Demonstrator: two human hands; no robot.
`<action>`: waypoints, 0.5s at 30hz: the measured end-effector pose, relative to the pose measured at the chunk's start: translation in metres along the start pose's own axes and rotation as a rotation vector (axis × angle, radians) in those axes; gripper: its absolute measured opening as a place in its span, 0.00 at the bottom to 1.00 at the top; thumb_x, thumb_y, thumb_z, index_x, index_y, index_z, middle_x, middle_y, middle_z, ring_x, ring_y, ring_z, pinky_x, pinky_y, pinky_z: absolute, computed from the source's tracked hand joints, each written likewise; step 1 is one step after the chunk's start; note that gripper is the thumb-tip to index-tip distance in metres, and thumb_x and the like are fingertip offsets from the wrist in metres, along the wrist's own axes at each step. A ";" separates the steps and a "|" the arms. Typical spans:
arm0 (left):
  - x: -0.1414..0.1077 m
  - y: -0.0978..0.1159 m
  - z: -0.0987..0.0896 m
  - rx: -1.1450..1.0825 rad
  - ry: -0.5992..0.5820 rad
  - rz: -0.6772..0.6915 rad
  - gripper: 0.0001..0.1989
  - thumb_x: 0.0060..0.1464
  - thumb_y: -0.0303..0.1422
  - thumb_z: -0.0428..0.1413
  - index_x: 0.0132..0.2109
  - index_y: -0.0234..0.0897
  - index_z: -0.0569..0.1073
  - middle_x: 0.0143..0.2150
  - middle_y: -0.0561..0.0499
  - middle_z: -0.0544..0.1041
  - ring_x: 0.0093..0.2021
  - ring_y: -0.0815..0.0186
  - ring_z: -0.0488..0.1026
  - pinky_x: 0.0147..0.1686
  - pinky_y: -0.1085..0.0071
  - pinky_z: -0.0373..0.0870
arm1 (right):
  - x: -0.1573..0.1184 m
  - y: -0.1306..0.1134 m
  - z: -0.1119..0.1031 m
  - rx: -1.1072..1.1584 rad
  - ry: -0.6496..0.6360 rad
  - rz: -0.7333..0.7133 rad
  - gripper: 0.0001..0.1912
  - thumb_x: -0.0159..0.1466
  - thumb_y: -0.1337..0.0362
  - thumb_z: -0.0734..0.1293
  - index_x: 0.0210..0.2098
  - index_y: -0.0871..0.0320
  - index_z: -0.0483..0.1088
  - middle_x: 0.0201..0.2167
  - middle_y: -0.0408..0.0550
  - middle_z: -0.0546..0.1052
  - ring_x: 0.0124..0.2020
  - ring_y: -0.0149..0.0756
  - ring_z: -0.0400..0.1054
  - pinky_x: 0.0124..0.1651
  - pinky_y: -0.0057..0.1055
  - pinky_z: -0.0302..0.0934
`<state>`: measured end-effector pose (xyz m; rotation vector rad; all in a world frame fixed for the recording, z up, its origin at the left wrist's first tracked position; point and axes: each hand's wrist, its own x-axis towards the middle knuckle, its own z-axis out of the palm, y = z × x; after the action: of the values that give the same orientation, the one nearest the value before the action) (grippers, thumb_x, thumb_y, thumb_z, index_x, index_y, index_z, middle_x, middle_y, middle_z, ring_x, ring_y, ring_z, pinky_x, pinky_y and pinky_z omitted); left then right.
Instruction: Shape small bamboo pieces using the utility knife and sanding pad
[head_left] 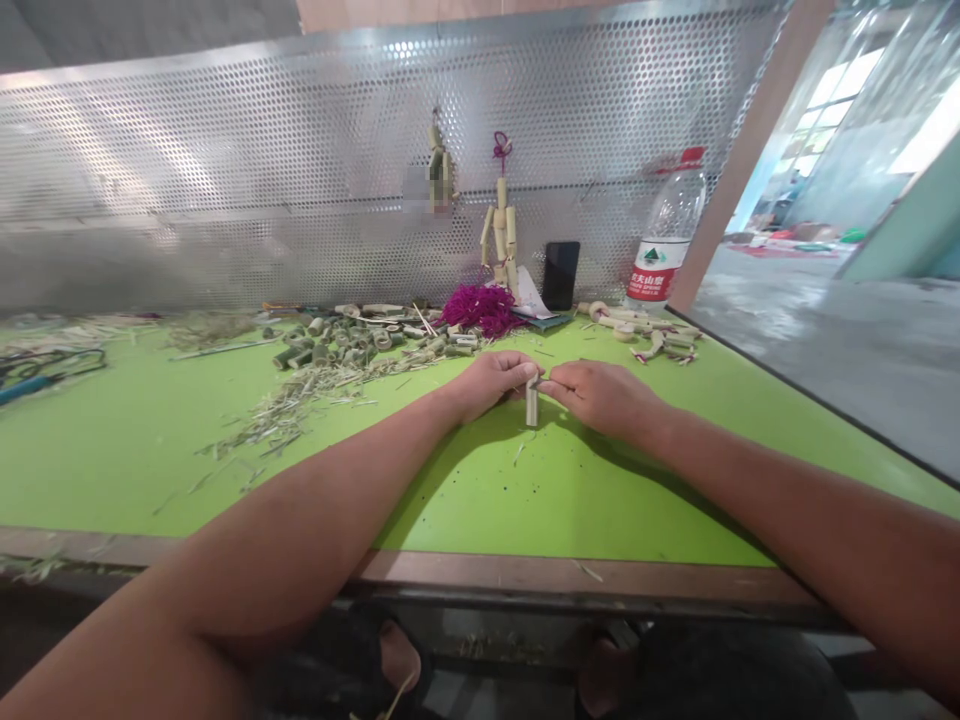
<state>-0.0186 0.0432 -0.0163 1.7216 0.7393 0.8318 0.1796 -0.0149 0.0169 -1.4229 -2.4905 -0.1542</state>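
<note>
We have left hand (501,382) pinching top of small pale piece (532,402) between thumb and fingers, over green table (645,490). Our right hand (600,395), fingers curled, meets same piece from right side, fingertips close together; whether it grips anything, we cannot tell. Bottle (667,225), red cap on, stands by metal mesh (247,160); we see clear upper part, label hiding rest.

Green tabletop (585,500): pale shavings (289,405), cut tube pieces (322,350), purple string heap (481,310), 1 red-capped bottle (664,250) upright.

Bare green tabletop (465,500) in front, bottle (664,240) right-rear
</note>
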 end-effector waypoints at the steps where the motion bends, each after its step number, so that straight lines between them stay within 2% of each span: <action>1: 0.000 0.000 0.000 -0.010 0.001 0.002 0.18 0.54 0.46 0.59 0.38 0.34 0.75 0.26 0.55 0.69 0.24 0.74 0.60 0.26 0.75 0.54 | 0.000 0.000 0.000 0.000 -0.009 -0.009 0.22 0.71 0.52 0.54 0.30 0.57 0.70 0.27 0.47 0.74 0.26 0.34 0.62 0.29 0.31 0.45; 7: 0.001 -0.002 -0.002 -0.031 0.019 0.007 0.18 0.54 0.46 0.59 0.39 0.33 0.75 0.32 0.50 0.76 0.27 0.73 0.65 0.28 0.75 0.59 | -0.004 -0.006 0.001 -0.087 -0.118 -0.117 0.22 0.71 0.52 0.55 0.33 0.57 0.73 0.30 0.48 0.77 0.27 0.35 0.65 0.28 0.31 0.44; 11: 0.001 -0.001 -0.003 -0.014 0.041 0.005 0.17 0.56 0.46 0.58 0.39 0.33 0.75 0.34 0.49 0.77 0.27 0.73 0.65 0.29 0.74 0.60 | -0.005 -0.008 0.002 -0.145 -0.171 -0.210 0.22 0.71 0.52 0.55 0.33 0.57 0.73 0.31 0.49 0.77 0.29 0.36 0.67 0.28 0.31 0.43; 13: 0.000 0.001 -0.002 -0.015 0.034 -0.006 0.17 0.56 0.45 0.58 0.39 0.33 0.75 0.33 0.50 0.77 0.27 0.72 0.66 0.30 0.74 0.60 | -0.004 -0.005 0.002 -0.107 -0.150 -0.199 0.22 0.71 0.52 0.55 0.32 0.57 0.72 0.30 0.48 0.77 0.27 0.35 0.65 0.28 0.31 0.44; 15: -0.002 0.004 -0.001 -0.014 0.026 -0.015 0.17 0.55 0.45 0.59 0.38 0.33 0.75 0.30 0.52 0.75 0.26 0.73 0.65 0.29 0.75 0.59 | -0.003 -0.002 0.000 -0.057 -0.066 -0.130 0.22 0.71 0.52 0.54 0.31 0.57 0.71 0.29 0.47 0.75 0.26 0.34 0.63 0.28 0.31 0.44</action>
<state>-0.0195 0.0411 -0.0125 1.6934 0.7612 0.8488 0.1791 -0.0190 0.0156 -1.3075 -2.6534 -0.2088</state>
